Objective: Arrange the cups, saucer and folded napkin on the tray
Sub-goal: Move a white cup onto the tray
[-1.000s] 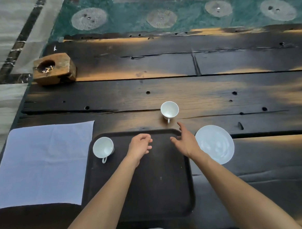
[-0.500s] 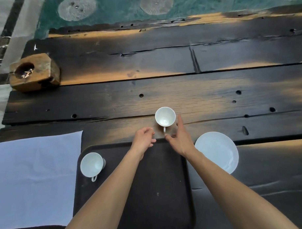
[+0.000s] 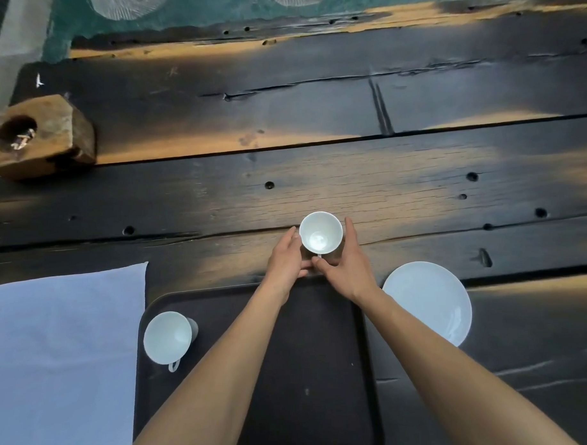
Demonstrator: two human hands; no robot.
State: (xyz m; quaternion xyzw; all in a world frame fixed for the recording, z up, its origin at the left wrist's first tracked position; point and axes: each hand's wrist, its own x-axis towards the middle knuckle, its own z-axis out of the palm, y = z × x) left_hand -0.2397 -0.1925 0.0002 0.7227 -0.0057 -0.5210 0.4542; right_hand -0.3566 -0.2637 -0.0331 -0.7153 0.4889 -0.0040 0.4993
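A white cup (image 3: 320,232) stands upright on the dark wooden table just beyond the tray's far edge. My left hand (image 3: 285,262) cups its left side and my right hand (image 3: 345,263) its right side, thumbs meeting near its handle. A second white cup (image 3: 168,336) stands on the dark tray (image 3: 311,388) at its left edge, handle toward me. A white saucer (image 3: 431,300) lies on the table right of the tray. The pale napkin (image 3: 60,360) lies flat and spread out left of the tray.
A wooden block with a round hollow (image 3: 38,136) sits at the table's far left. The plank table (image 3: 350,173) stretches beyond the cup, with a green patterned rug (image 3: 211,5) past its far edge.
Both hands moved forward off the tray and closed around the far cup. The view shifted forward, so everything sits lower in the frame.
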